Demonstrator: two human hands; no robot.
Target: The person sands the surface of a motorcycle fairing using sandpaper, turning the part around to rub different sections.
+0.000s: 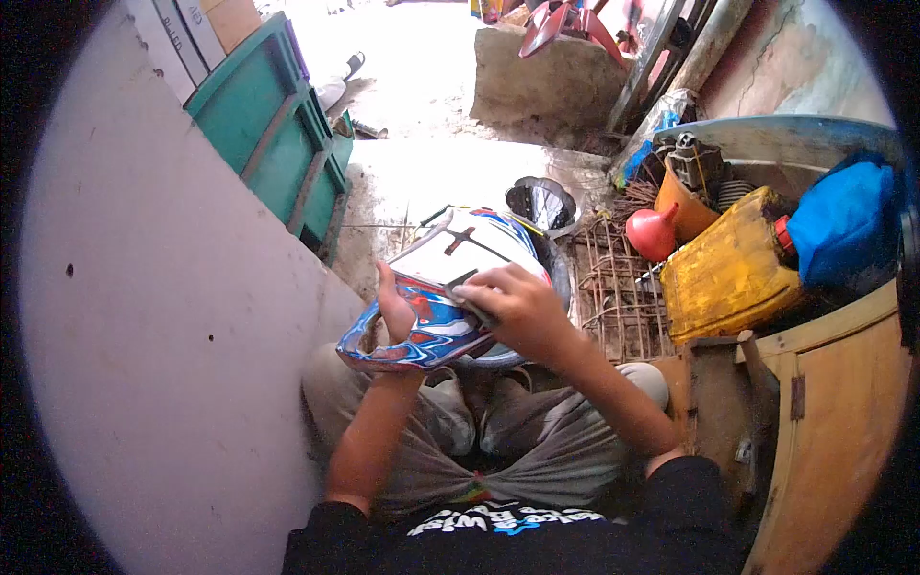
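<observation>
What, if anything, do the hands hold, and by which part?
The left hand holds the blue, red and white panel at its near left end. The right hand holds a small dark piece against it; its gripped part cannot be told.

1. The left forearm (pixel 366 443) rises steeply from a short black sleeve (pixel 328 535).
2. The left hand (pixel 397 311) is raised, thumb pointing up; its other fingers are mostly hidden.
3. The right forearm (pixel 618 391) slants up and inward, elbow bent.
4. The right hand (pixel 513 305) is palm down, fingers bent and drawn together, near the left hand.
5. Both knees are bent and spread apart.
</observation>
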